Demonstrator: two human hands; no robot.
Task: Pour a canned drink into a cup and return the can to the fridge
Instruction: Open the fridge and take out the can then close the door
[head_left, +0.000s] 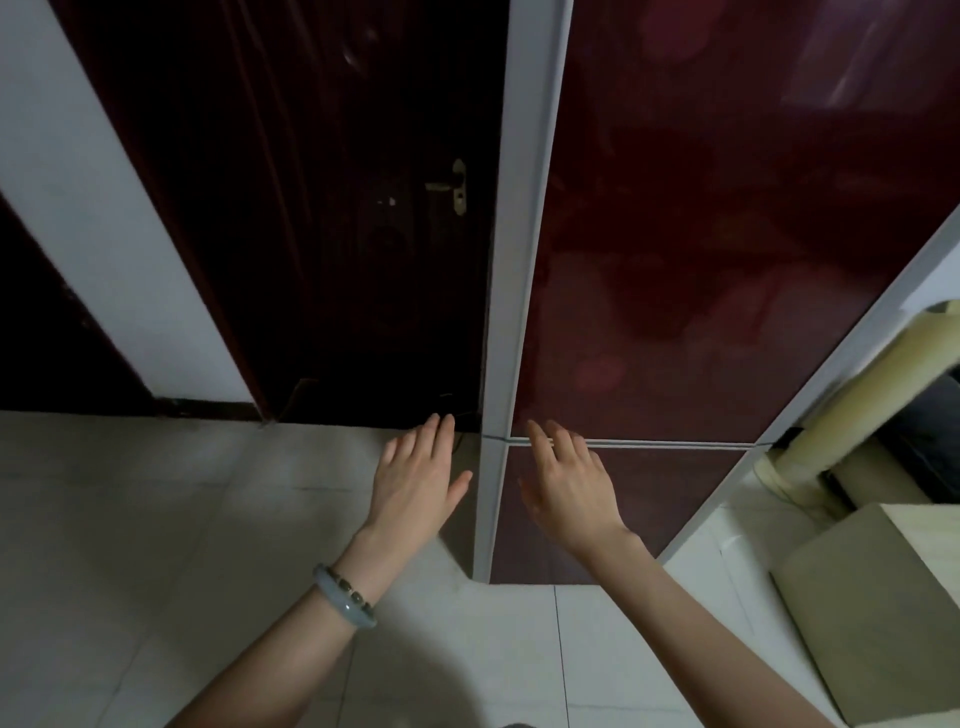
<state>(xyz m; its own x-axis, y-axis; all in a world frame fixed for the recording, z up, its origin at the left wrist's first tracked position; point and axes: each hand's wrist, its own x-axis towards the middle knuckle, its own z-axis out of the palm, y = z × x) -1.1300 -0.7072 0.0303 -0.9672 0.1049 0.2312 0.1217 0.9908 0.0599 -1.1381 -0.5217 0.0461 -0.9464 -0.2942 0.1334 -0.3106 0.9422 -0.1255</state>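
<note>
The fridge (701, 234) is seen closed, standing on the tiled floor (156, 519) beside a dark door (311, 208). Its glossy dark red doors are framed in pale trim, and its top is cut off. The left hand (415, 483) and the right hand (571, 488) are held before it with straight fingers, nothing gripped. Whether the right fingertips touch the door seam cannot be told.

pale tiled floor (156, 519), dark red fridge (701, 260) standing on it, beige box (878, 587) right

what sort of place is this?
Probably a home, a kitchen corner or hallway: a glossy red fridge stands beside a dark door with a lever handle, on a pale tiled floor.
</note>
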